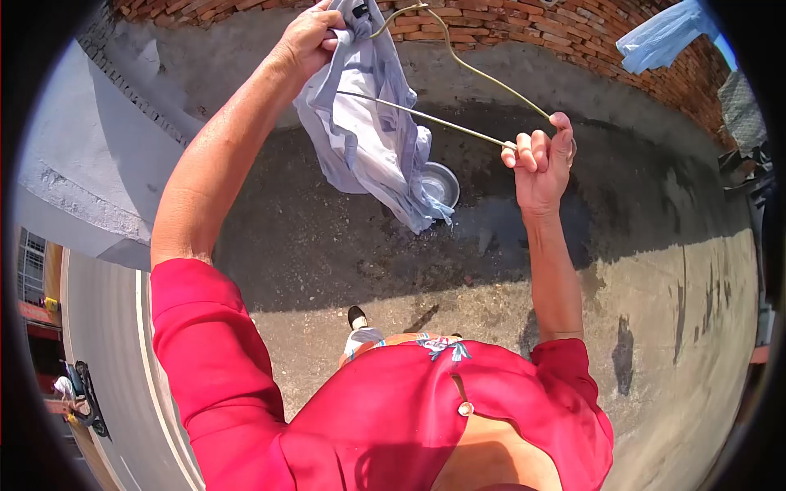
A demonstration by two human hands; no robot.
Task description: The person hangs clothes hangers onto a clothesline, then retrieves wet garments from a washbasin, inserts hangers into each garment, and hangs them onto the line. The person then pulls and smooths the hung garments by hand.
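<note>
My left hand [313,39] is raised at the top, its fingers closed on a pale blue-grey shirt [360,131] near the collar. The garment hangs down, crumpled, and its lower end passes in front of a metal basin [443,182] on the ground. Off to the right, my right hand [542,164] holds one end of a thin wire clothes hanger [467,65], fingers curled round the wire. The hanger's other end goes in behind and inside the shirt, where the cloth hides it.
A brick wall [524,29] runs along the back. Light blue cloth [665,34] hangs at the upper right. Wet patches [524,229] darken the concrete ground. To the left are a white wall [90,155] and a road [106,327] with a parked two-wheeler [88,397].
</note>
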